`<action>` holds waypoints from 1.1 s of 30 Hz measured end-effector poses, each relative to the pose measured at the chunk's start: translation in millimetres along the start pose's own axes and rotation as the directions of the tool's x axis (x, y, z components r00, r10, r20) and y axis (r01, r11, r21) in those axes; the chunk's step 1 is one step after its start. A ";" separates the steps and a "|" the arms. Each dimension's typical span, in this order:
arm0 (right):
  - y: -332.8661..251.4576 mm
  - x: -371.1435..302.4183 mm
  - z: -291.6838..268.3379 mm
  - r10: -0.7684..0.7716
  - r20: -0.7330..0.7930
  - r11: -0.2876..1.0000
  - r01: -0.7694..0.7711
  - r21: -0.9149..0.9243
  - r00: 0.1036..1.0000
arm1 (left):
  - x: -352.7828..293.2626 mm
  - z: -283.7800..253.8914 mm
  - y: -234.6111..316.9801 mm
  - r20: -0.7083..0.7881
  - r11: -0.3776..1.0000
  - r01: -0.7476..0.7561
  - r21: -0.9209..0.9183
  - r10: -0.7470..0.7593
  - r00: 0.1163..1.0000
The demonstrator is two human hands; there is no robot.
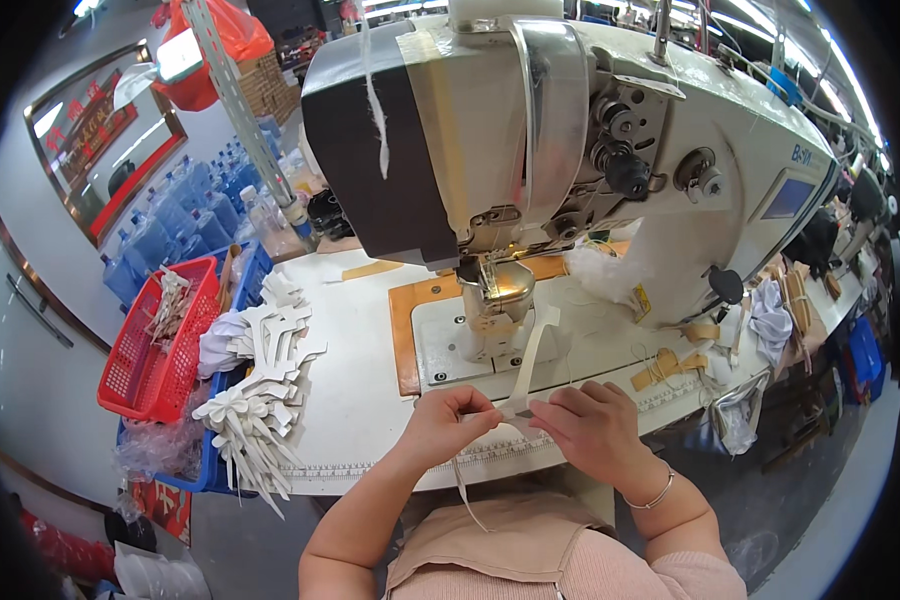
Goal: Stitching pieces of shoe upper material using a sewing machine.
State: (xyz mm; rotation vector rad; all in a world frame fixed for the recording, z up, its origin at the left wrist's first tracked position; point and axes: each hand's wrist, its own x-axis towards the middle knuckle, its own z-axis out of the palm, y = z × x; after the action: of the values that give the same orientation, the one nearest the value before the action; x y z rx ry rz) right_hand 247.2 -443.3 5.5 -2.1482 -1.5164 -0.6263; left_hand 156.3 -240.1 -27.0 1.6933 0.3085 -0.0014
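My left hand (448,424) pinches a cream-white cut strip (532,362) at its near end, just above the table's front edge. Across from it, my right hand (592,426) has its fingers curled on the same piece. Something small and dark shows between the fingertips, too small to name. The strip's other end rises toward the post (494,318) of a large white and black sewing machine (610,130). Below my left hand hangs a narrow pale tail (461,482), over my apron.
A heap of white cut pieces (270,375) overhangs the table's left edge. Beside it stand a red basket (157,345) and a blue crate (185,470). Tan scraps (660,368) and loose threads lie at right. A ruler tape (350,470) follows the front edge.
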 end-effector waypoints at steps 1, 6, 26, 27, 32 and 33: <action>2.1 -0.5 0.6 -0.004 -0.002 1.000 0.004 -0.001 1.000 | -2.4 -0.6 2.3 -0.003 1.000 -0.003 0.000 0.003 1.000; 18.4 -9.8 8.2 0.394 -0.096 0.722 -0.243 0.647 0.914 | -14.0 -4.2 16.6 0.022 0.932 -0.346 -0.108 0.350 0.936; 44.0 118.1 36.1 0.384 0.076 0.682 -0.338 0.649 0.920 | 92.0 -55.6 51.7 -0.109 0.931 -0.129 -0.341 0.097 0.989; 44.4 118.3 37.0 0.355 0.035 0.690 -0.287 0.664 0.934 | 90.6 -53.0 53.1 -0.126 0.932 -0.137 -0.335 0.100 0.987; 59.5 119.7 49.7 0.276 -0.012 0.826 -0.231 0.513 0.961 | 89.0 -53.6 58.7 -0.091 0.943 -0.127 -0.307 0.103 0.990; 57.8 122.4 46.0 0.186 -0.069 0.902 -0.142 0.408 0.980 | 87.8 -55.0 57.9 -0.095 0.941 -0.123 -0.314 0.098 0.991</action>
State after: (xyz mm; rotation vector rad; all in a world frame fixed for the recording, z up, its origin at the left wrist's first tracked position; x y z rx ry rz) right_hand 343.6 -342.1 35.5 -1.8677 -1.2604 -0.3286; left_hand 242.9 -175.5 21.9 1.3874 0.2561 0.1895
